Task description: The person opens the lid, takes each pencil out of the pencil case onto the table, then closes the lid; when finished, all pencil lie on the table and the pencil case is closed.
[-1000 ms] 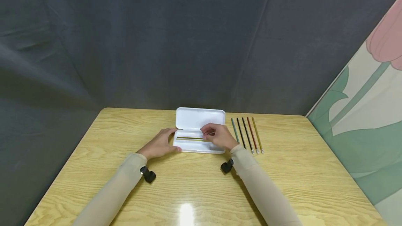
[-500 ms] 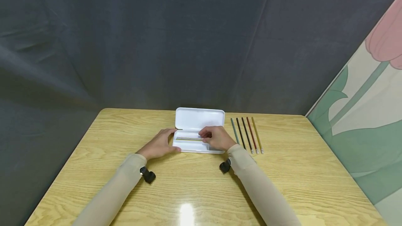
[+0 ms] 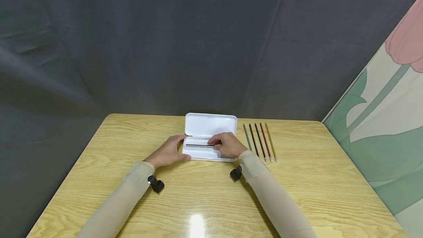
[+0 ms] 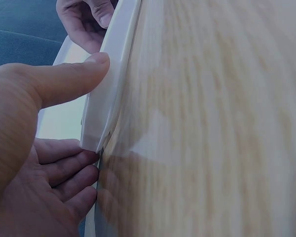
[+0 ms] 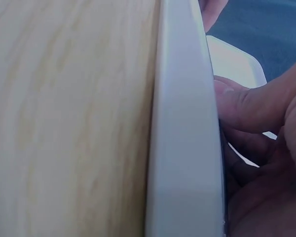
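Note:
A white pencil case [image 3: 198, 153] lies on the table with its lid [image 3: 210, 125] raised at the back. My left hand [image 3: 167, 152] holds the case's left end, thumb over the front edge and fingers at the side. In the left wrist view, that thumb [image 4: 71, 81] lies along the top of the front wall. My right hand [image 3: 228, 144] reaches into the case from the right, thumb and fingertips pinching a slim dark pencil [image 3: 198, 145] that lies lengthwise inside. The pencil's right end is hidden by the fingers. In the right wrist view, the front wall [image 5: 187, 118] hides the fingertips.
To the right of the case, several pencils lie in a row: a teal pencil [image 3: 247, 137], black ones, a red pencil [image 3: 266, 140] and a yellow pencil [image 3: 271, 141]. The wooden table [image 3: 185, 201] meets a dark curtain [image 3: 165, 47] behind.
My right hand has shifted slightly left and down into the case, and the pencil between its fingers has moved or turned a little. My left hand stays in place.

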`<state>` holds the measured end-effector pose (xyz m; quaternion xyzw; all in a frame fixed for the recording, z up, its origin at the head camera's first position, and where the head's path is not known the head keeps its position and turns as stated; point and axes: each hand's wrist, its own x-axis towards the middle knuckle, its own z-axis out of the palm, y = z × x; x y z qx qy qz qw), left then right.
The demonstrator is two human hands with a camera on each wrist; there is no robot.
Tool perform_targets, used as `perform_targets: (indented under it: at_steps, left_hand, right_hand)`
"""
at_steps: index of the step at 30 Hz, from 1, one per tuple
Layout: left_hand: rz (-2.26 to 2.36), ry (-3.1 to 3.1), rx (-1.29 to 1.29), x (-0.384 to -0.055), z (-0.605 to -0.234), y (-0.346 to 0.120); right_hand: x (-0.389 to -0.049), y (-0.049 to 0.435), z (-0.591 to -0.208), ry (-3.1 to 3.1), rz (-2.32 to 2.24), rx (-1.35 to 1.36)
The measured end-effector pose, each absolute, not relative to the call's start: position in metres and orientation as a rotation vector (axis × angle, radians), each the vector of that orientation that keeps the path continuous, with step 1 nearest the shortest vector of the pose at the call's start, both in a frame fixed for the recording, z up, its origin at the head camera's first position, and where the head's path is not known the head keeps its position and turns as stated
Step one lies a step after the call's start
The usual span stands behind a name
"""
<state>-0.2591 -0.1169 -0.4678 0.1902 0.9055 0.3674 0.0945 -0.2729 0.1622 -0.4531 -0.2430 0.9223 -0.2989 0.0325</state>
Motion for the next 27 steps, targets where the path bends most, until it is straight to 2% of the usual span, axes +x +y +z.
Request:
perform_targets:
  at_steps: [18, 27]
  left_hand:
    - [1.060, 2.691, 0.565, -0.258, -0.466, -0.117]
    - [1.057, 2.693, 0.571, -0.258, -0.466, -0.118]
  right_hand:
    - [-0.270, 0.161, -0.450, 2.895, -1.180, -0.633]
    - [-0.265, 0.175, -0.439, 2.823, -1.358, -0.551]
